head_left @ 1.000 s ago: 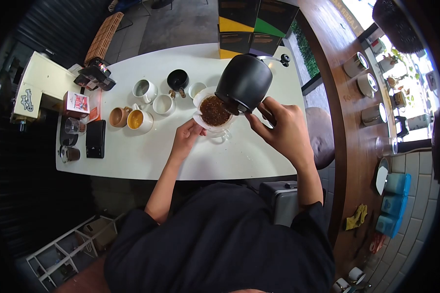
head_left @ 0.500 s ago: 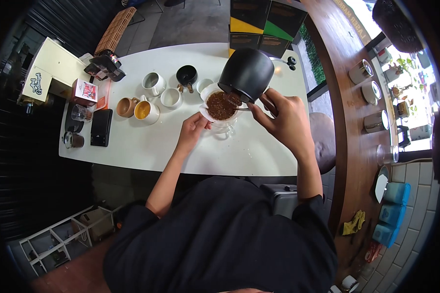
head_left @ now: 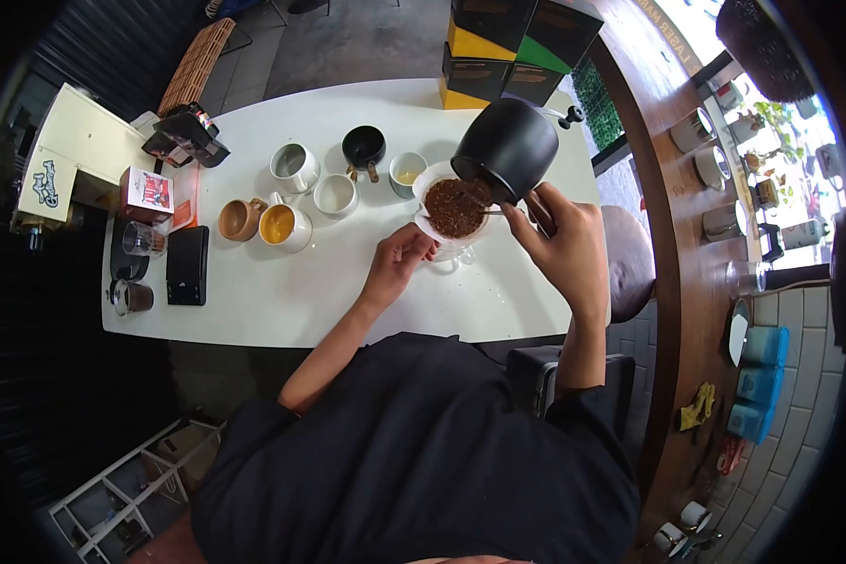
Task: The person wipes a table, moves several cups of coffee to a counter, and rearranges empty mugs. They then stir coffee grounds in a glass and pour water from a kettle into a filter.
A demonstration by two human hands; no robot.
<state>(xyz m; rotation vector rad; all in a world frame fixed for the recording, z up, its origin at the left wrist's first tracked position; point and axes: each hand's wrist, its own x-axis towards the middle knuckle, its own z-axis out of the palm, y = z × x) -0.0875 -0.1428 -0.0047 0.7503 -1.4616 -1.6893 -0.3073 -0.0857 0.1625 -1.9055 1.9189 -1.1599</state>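
My right hand (head_left: 566,242) grips a black rounded vessel (head_left: 506,148), tilted so its mouth hangs over a white paper filter (head_left: 423,224). Brown coffee grounds (head_left: 455,209) fill the filter, and a thin metal handle (head_left: 494,213) reaches from them toward my right fingers. My left hand (head_left: 399,263) pinches the filter's near left rim. Under the filter is clear glassware (head_left: 453,254), partly hidden. Close by on the left stand a cup with pale contents (head_left: 408,176), a white cup (head_left: 336,195) and a black cup (head_left: 364,148).
The white table (head_left: 254,301) also holds a cup of yellow liquid (head_left: 285,227), a brown cup (head_left: 241,220), a metal-lined mug (head_left: 294,167), a black scale (head_left: 188,266) and a red-white box (head_left: 148,194). Dark boxes (head_left: 479,77) stand at the back; a wooden counter (head_left: 675,310) runs along the right.
The camera view has shifted, so the table objects sit slightly differently in the picture. Both hands keep their grips, and the black vessel stays tilted over the filter.
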